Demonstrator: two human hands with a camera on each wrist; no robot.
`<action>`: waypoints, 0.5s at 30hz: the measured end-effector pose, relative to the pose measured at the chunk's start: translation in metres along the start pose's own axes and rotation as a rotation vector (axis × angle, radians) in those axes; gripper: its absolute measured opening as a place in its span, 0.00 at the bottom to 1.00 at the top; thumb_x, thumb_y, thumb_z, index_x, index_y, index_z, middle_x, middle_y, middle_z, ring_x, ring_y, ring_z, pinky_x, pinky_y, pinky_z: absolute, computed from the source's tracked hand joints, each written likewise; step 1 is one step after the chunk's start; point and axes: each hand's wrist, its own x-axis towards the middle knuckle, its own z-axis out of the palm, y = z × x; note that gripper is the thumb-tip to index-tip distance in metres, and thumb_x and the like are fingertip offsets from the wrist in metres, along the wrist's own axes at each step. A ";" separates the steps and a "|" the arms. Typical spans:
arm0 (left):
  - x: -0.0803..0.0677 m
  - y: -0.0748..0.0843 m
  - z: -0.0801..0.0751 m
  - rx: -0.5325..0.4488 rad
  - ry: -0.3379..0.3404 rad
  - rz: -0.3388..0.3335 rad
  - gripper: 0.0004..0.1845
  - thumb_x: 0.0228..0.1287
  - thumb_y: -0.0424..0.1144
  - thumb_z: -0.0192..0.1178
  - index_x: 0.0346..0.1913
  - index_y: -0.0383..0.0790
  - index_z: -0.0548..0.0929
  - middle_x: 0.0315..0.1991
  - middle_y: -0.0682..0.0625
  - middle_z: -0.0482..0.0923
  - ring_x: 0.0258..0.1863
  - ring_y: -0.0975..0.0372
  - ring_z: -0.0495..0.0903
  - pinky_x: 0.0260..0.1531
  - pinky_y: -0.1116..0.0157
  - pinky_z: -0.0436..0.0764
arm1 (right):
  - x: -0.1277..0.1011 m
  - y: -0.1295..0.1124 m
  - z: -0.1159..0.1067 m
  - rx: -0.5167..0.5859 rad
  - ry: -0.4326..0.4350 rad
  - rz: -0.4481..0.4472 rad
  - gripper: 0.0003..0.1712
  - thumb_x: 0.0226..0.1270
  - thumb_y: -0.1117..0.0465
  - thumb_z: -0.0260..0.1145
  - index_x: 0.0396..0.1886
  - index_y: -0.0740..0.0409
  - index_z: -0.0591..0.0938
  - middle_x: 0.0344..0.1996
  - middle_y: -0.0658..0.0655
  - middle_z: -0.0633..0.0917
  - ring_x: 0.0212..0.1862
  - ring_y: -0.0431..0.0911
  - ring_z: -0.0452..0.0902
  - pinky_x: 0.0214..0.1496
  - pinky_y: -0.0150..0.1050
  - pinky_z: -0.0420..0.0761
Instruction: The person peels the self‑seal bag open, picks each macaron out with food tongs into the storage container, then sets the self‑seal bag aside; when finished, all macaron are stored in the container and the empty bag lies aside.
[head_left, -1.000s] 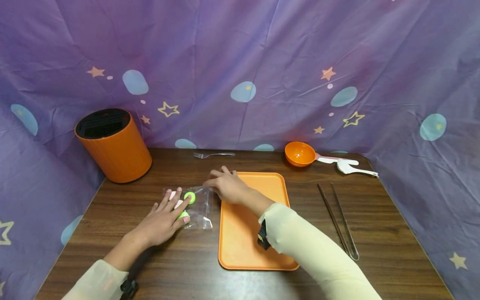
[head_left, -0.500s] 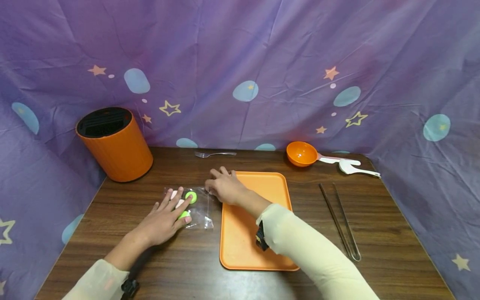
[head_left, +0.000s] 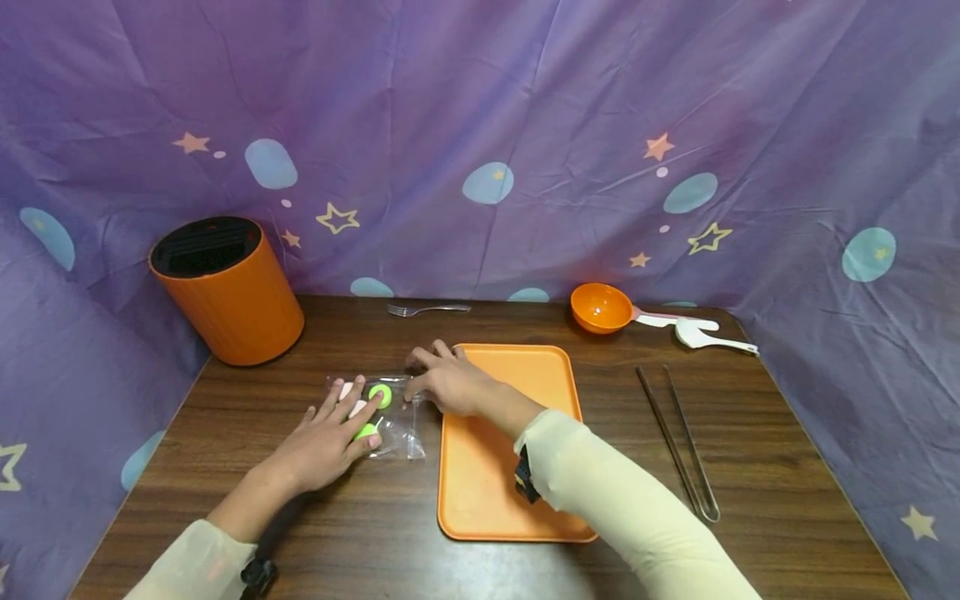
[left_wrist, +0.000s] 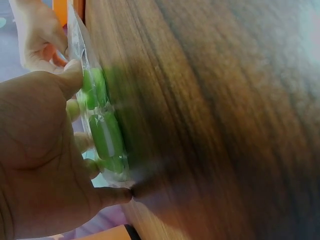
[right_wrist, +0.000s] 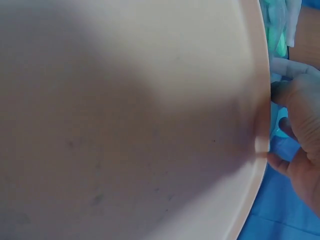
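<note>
Left hand point(head_left: 318, 450) spread wide atop bag point(head_left: 397, 438) of green and white pieces point(head_left: 385, 389); right hand point(head_left: 453, 387), fingers bent, at bag's edge beside tray point(head_left: 480, 483); can't tell whether pinching.

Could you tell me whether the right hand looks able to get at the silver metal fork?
Probably yes, once the right hand leaves the clear plastic bag: nothing appears to stand between that hand and the fork.

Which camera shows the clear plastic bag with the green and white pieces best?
The head view: it shows the clear plastic bag from above, though the left hand covers part. The left wrist view shows it nearly edge-on, with green pieces inside; the right wrist view catches only part, beyond the orange rectangular tray.
</note>
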 end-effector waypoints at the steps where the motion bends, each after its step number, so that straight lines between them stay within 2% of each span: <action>1: 0.000 0.000 0.000 0.000 0.000 0.000 0.36 0.88 0.57 0.52 0.90 0.50 0.60 0.92 0.35 0.42 0.90 0.31 0.41 0.77 0.19 0.54 | 0.000 0.000 0.000 -0.004 -0.009 0.000 0.19 0.80 0.62 0.69 0.56 0.31 0.93 0.73 0.51 0.78 0.68 0.55 0.72 0.64 0.60 0.83; 7: -0.001 0.000 -0.001 0.006 0.001 -0.005 0.36 0.88 0.56 0.52 0.90 0.49 0.60 0.92 0.36 0.42 0.90 0.31 0.41 0.77 0.19 0.54 | 0.000 -0.001 -0.002 -0.037 -0.035 0.019 0.12 0.82 0.55 0.70 0.54 0.32 0.93 0.74 0.50 0.77 0.68 0.54 0.71 0.67 0.62 0.83; 15: -0.001 0.001 -0.001 0.009 -0.006 -0.007 0.37 0.88 0.58 0.52 0.90 0.50 0.60 0.92 0.36 0.42 0.90 0.31 0.42 0.78 0.19 0.54 | 0.000 -0.001 -0.004 -0.066 -0.053 0.022 0.09 0.81 0.55 0.70 0.50 0.33 0.91 0.73 0.50 0.77 0.68 0.55 0.72 0.70 0.67 0.82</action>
